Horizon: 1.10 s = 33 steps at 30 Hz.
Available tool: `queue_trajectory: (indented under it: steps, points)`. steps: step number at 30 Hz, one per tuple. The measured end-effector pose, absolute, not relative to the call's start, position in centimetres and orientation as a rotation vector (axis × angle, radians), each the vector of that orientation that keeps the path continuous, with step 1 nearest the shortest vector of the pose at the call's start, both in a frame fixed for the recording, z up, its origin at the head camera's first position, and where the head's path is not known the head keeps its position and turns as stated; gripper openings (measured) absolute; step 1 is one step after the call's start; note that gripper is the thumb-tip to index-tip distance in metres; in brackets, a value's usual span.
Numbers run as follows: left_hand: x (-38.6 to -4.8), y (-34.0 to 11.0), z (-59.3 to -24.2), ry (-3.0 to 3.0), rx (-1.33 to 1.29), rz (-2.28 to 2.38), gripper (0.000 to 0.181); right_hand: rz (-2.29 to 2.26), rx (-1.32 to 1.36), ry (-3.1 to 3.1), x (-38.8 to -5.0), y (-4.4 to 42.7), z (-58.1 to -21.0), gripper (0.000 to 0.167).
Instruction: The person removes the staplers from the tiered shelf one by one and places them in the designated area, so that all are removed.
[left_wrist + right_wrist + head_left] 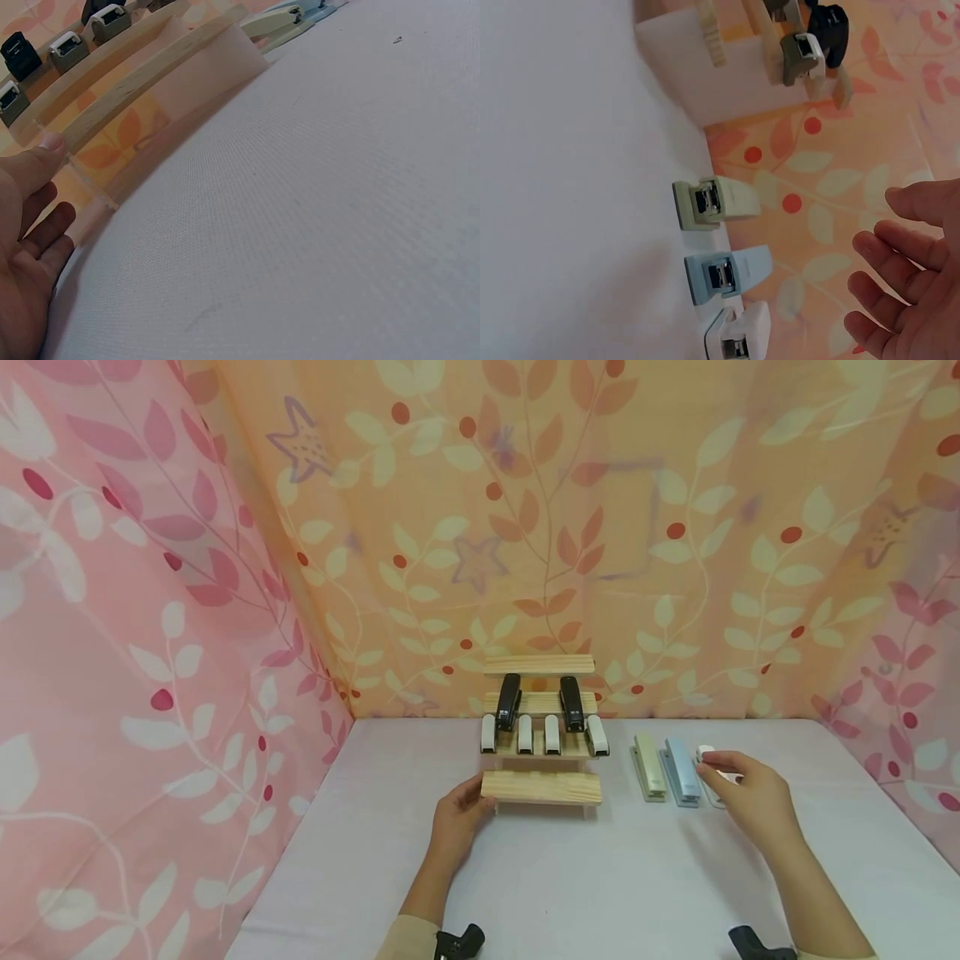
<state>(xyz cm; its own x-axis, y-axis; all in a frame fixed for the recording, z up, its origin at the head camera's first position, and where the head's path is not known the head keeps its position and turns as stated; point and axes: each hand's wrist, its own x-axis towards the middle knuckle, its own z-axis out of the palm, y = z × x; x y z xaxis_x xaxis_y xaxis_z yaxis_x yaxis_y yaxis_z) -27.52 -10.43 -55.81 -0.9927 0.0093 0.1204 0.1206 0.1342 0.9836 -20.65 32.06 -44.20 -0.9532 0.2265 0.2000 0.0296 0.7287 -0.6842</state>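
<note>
My left hand [454, 818] holds the left end of the lowest board of a stepped wooden display rack [542, 787]; in the left wrist view its thumb [49, 142] lies against the board's end, other fingers loosely bent beside the clear side panel. My right hand [753, 797] hovers above a white stapler [742, 337], fingers apart and holding nothing in the right wrist view. Left of the white stapler stand a light blue stapler [682, 772] and a pale green stapler [648, 768]. In the head view the right hand partly hides the white stapler.
Two black staplers [508, 702] lean on the rack's upper tiers. Several small white-topped staplers [552, 735] stand in a row on the tier below. A pale cloth covers the table [570, 877]; a patterned curtain [420, 568] hangs close behind the rack.
</note>
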Motion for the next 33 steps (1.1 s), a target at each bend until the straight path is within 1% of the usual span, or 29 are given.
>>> queue_trajectory:
  steps: [11,16,20,24,33]
  points:
    - [-27.6,-10.2,-55.7,-2.294,-0.135,-2.033,0.058,1.076,-0.072,-2.551,-21.4,28.6,-41.8,0.049]
    - [-27.6,-10.4,-55.8,-2.315,-0.123,-2.01,0.06,1.062,0.009,-2.499,-22.1,26.6,-40.8,0.044]
    - [-27.6,-10.5,-55.9,-2.314,-0.125,-2.007,0.061,1.06,0.062,-2.477,-22.9,25.2,-40.2,0.044]
    - [-27.6,-10.5,-55.9,-2.292,-0.125,-2.039,0.061,1.064,0.111,-2.476,-23.7,24.1,-40.2,0.043]
    - [-27.7,-10.5,-56.0,-2.267,-0.124,-2.055,0.058,1.029,0.232,-2.403,-25.9,21.9,-41.1,0.032]
